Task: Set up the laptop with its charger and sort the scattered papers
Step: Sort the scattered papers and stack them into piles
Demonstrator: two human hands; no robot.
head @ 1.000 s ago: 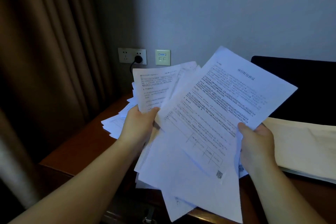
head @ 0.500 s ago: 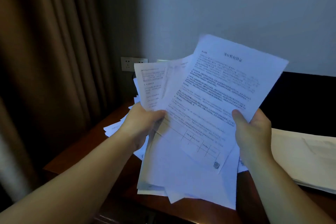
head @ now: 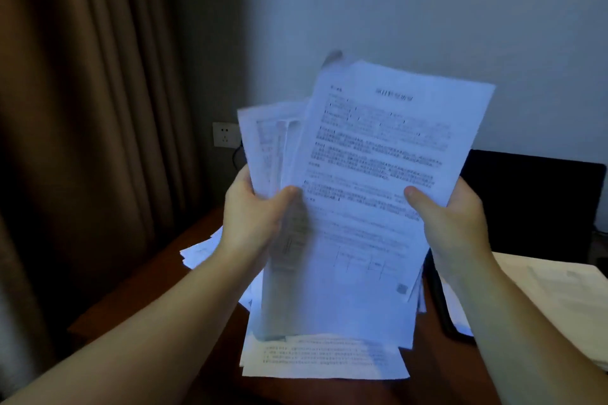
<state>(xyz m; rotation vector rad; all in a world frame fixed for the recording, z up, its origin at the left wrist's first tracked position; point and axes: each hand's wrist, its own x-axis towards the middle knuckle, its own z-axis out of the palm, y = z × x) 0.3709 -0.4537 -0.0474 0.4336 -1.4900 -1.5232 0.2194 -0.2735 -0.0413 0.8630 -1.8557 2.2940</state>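
I hold a sheaf of printed white papers (head: 368, 154) nearly upright in front of me. My left hand (head: 253, 217) grips its left edge, thumb on the front sheet. My right hand (head: 450, 220) grips the right edge the same way. More loose sheets (head: 322, 358) lie on the dark wooden desk (head: 148, 286) below the sheaf, and a few (head: 200, 250) stick out behind my left wrist. The black laptop screen (head: 533, 204) stands open at the right, behind the papers. A dark cable (head: 236, 154) hangs from the wall socket (head: 225, 135).
Brown curtains (head: 92, 108) hang at the left, close to the desk's corner. A pale folder or sheet (head: 556, 293) lies over the laptop's base at the right. A plain wall is behind the desk.
Both hands have raised the papers and drawn them together, from a slanted fan into a more upright, squarer sheaf. Some sheets now lie on the desk below.
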